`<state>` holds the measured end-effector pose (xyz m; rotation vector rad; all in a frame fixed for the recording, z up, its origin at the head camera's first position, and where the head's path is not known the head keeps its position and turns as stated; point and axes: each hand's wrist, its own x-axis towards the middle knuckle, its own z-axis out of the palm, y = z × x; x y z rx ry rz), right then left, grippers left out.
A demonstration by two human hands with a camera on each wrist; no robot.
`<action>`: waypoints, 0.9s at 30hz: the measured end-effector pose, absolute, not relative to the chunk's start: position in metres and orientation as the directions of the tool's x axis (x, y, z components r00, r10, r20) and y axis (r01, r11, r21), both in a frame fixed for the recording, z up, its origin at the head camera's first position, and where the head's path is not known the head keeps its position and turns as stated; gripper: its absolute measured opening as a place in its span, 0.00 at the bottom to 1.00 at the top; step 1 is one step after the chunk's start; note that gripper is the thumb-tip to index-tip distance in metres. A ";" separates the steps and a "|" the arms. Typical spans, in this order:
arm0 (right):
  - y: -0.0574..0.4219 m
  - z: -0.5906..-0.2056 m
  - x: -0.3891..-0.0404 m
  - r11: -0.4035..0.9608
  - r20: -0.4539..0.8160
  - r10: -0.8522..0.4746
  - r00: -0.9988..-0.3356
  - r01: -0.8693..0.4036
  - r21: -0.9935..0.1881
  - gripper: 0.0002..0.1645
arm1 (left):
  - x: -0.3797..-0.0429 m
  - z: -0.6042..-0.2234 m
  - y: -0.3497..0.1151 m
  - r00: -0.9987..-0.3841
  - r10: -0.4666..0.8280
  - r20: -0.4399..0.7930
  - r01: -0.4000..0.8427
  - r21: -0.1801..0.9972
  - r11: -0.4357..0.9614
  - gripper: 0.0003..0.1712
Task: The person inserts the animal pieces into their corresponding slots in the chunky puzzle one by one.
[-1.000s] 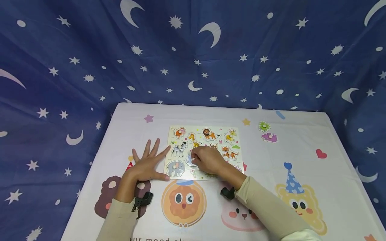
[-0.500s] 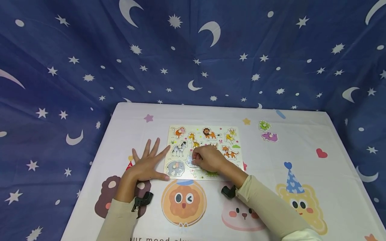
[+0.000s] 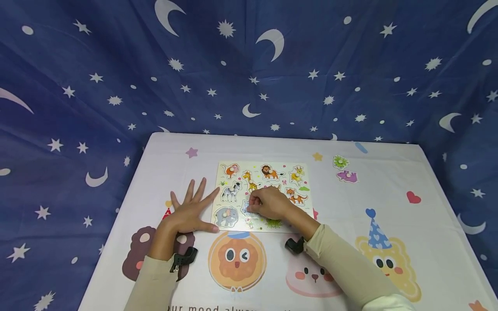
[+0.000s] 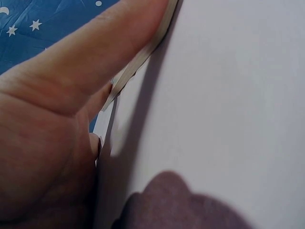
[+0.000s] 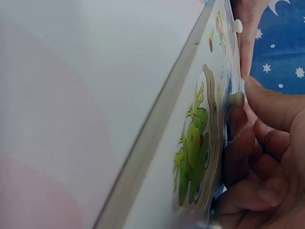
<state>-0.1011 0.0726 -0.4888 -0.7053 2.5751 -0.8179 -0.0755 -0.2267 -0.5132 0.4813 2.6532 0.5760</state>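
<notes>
A wooden knob puzzle board [image 3: 241, 226] with animal pictures lies on the table. My right hand [image 3: 272, 203] is over its lower middle, thumb and fingers curled at a blue puzzle piece [image 3: 245, 208]. In the right wrist view they pinch that piece's pale knob [image 5: 235, 99]; the fingers partly cover the piece. My left hand [image 3: 190, 214] is spread beside the board, fingertips and thumb touching its left edge. In the left wrist view its thumb [image 4: 90, 62] lies along the board's edge. An elephant piece [image 3: 226, 217] and a zebra piece [image 3: 231, 192] sit in the board near my hands.
A green knobbed piece [image 3: 340, 162] and a purple hippo piece [image 3: 347, 176] lie loose to the right of the board. A frog-picture recess [image 5: 193, 157] shows on the board's near side. A blue starry curtain [image 3: 249, 77] hangs behind the table [image 3: 175, 160].
My right hand has shifted very slightly right with its pinch on the blue puzzle piece, which now shows a little more beside the fingers. My left hand stays in place.
</notes>
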 end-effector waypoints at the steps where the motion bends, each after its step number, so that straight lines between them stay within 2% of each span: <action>1: 0.073 -0.490 -0.101 0.706 -0.168 -0.551 -0.817 -0.349 -0.616 0.12 | -0.075 -0.513 -0.227 -0.868 0.402 -0.292 0.245 0.452 0.858 0.72; 7: 0.081 -0.495 -0.098 0.652 -0.125 -0.566 -0.815 -0.350 -0.673 0.08 | -0.075 -0.514 -0.227 -0.867 0.400 -0.296 0.241 0.454 0.858 0.72; 12: 0.098 -0.490 -0.096 0.618 -0.053 -0.542 -0.839 -0.355 -0.702 0.13 | -0.075 -0.513 -0.227 -0.867 0.401 -0.297 0.241 0.454 0.858 0.72; 19: 0.140 -0.473 -0.104 0.641 0.006 -0.386 -0.922 -0.273 -0.718 0.16 | -0.075 -0.512 -0.227 -0.870 0.400 -0.290 0.240 0.458 0.856 0.72; 27: 0.203 -0.464 -0.116 0.757 0.075 -0.180 -0.981 -0.187 -0.627 0.20 | -0.075 -0.513 -0.227 -0.870 0.399 -0.288 0.241 0.456 0.856 0.72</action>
